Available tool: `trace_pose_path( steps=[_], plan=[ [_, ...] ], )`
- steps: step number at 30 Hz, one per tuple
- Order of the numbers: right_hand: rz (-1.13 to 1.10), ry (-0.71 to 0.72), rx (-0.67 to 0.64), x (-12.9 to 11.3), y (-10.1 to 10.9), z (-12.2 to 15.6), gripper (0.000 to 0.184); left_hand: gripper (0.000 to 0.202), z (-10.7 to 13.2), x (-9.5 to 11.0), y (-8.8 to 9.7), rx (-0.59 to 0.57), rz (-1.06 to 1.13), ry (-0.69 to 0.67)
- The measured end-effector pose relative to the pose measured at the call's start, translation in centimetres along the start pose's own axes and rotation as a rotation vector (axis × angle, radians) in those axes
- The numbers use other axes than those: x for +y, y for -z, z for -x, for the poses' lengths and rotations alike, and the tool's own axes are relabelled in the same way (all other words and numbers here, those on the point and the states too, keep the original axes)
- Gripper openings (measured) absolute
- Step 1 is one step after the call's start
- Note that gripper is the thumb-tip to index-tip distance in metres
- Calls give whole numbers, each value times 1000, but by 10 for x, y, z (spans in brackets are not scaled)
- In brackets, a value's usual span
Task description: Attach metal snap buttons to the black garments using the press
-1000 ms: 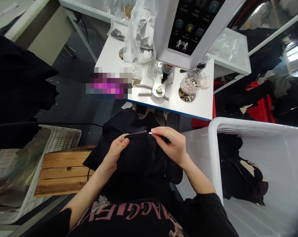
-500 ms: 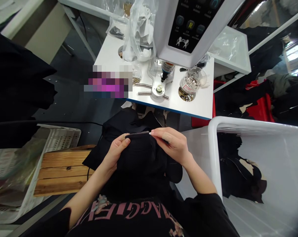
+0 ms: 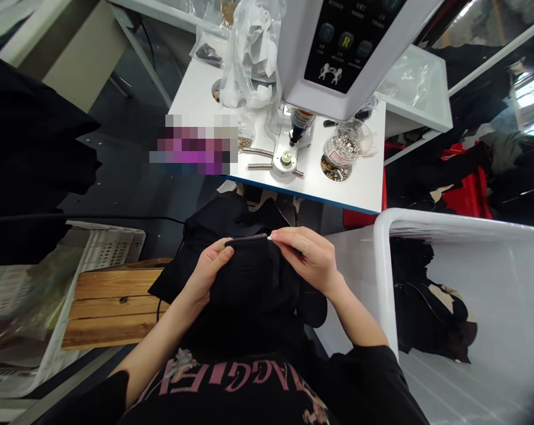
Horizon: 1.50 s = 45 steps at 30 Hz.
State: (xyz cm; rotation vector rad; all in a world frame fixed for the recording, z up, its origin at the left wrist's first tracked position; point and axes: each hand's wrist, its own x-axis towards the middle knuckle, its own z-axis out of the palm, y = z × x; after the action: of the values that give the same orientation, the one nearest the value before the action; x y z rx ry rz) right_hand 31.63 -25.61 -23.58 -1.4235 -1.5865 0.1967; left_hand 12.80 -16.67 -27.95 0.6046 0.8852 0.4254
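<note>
A dark garment (image 3: 249, 271) lies across my lap, its folded edge held up level in front of me. My left hand (image 3: 211, 265) pinches the left end of that edge between thumb and fingers. At the edge's right end, my right hand (image 3: 308, 254) is closed on a small white thing (image 3: 269, 237); only its tip shows, touching or almost touching the cloth. What kind of thing it is I cannot make out. A beige plaster wraps one finger of the right hand.
Ahead, a white table (image 3: 355, 192) carries a press machine (image 3: 288, 77), a clear tub of metal fasteners (image 3: 344, 144) and plastic bags (image 3: 253, 53). A big white bin (image 3: 384, 265) with dark garments stands right. Left are a wooden board (image 3: 116, 307) and a white crate (image 3: 110, 248).
</note>
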Motion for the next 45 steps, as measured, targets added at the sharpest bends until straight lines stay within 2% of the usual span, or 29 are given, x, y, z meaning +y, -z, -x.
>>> trace_pose_path(
  steps=[6, 12, 20, 23, 26, 27, 30, 34, 36, 38, 41, 42, 43, 44, 45],
  plan=[
    [-32, 17, -37, -2, 0, 3, 28, 41, 0, 1, -1, 48, 25, 6],
    [3, -10, 74, -2, -2, 0, 27, 39, 1, 1, -1, 7, 10, 8],
    [-49, -5, -36, -6, -1, 1, 27, 39, -1, 0, 2, 4, 16, -5],
    [-53, -112, 14, -5, 6, 2, 24, 40, -3, -1, 4, 1, -5, -5],
    [43, -346, 240, 22, 26, 3, 11, 42, -4, -2, 5, -3, -54, -14],
    [92, -428, 328, 39, 36, 5, 10, 43, -5, -2, 6, -5, -77, -27],
    [244, -645, 530, 98, 72, 17, 21, 43, -6, -3, 6, -26, -190, -114],
    [420, -802, 617, 164, 114, 33, 25, 34, -7, -5, 6, -90, -533, -377],
    [481, -845, 580, 180, 124, 37, 24, 29, -8, -7, 6, -142, -718, -488],
    [575, -840, 551, 185, 125, 35, 23, 28, -10, -9, 6, -200, -848, -535],
    [654, -668, 533, 164, 105, 27, 28, 26, -13, -9, 3, -273, -939, -529],
    [597, -567, 470, 151, 93, 23, 32, 25, -14, -8, 1, -303, -949, -516],
    [484, -457, 351, 134, 79, 19, 37, 24, -15, -6, 0, -335, -954, -501],
    [333, -338, 181, 116, 65, 15, 40, 23, -16, -3, -2, -369, -952, -488],
    [211, -215, -42, 98, 51, 10, 41, 22, -18, 0, -3, -405, -944, -475]
  ],
)
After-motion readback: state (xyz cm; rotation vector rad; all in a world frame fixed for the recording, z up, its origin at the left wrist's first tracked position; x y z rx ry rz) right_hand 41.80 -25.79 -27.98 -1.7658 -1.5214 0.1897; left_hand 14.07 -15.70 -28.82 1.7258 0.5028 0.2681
